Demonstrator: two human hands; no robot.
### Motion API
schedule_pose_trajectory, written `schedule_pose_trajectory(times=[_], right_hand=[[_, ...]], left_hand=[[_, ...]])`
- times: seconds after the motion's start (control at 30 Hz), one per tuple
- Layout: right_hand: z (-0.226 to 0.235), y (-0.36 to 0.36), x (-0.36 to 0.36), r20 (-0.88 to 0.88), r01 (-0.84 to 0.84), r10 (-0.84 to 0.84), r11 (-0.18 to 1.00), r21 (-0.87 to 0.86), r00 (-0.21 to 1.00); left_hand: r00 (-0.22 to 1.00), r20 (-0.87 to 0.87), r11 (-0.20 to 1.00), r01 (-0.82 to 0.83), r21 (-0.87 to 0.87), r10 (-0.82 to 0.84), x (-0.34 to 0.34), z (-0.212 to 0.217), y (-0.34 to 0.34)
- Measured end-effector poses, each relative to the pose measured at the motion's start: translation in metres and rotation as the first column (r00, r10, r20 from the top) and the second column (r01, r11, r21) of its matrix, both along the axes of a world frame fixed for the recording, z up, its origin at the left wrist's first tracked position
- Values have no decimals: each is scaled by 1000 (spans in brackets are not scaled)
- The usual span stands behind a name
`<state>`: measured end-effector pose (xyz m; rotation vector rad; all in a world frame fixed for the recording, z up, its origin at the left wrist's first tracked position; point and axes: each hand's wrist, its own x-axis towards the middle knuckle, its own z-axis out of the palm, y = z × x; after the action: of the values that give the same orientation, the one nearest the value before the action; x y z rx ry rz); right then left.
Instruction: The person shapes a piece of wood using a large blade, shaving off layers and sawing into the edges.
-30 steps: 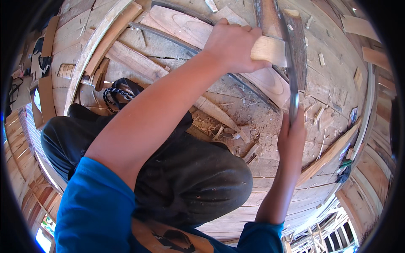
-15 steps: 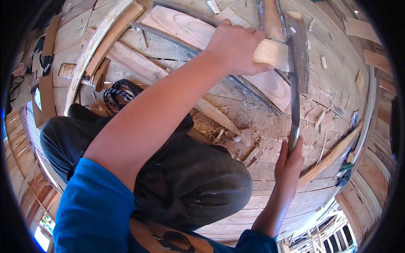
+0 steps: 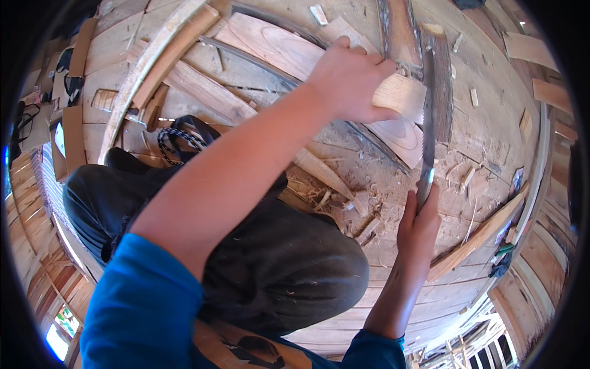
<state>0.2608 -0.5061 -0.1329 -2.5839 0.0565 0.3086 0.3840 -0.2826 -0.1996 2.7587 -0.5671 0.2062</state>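
My left hand reaches across from the lower left and grips a pale wooden block at the upper middle. A long, thin, dark metal blade stands nearly upright against the block's right end. My right hand holds the blade's lower end, fingers wrapped around it, just below and to the right of the block. I am crouched; my dark-trousered knee fills the middle.
Rough planks and curved offcuts cover the wooden floor, with sawdust and chips under the block. A sandalled foot rests at the left. A long slat lies at the right.
The blade and my right hand have slid down toward me along the block's end. My left hand has kept its hold on the block, dropping only slightly.
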Motion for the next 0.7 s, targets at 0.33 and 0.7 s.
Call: schedule_pose_trajectory(times=[0.33,0.7], right_hand=[[2,-11,-25,1,80,-80,996,-30,997],[-5,3,-4,-15,87,-88,994,-61,996]], left_hand=[[995,-51,996,-89,8,90,6,0,-2],[988,-119,995,-98,29,101,7,9,-5]])
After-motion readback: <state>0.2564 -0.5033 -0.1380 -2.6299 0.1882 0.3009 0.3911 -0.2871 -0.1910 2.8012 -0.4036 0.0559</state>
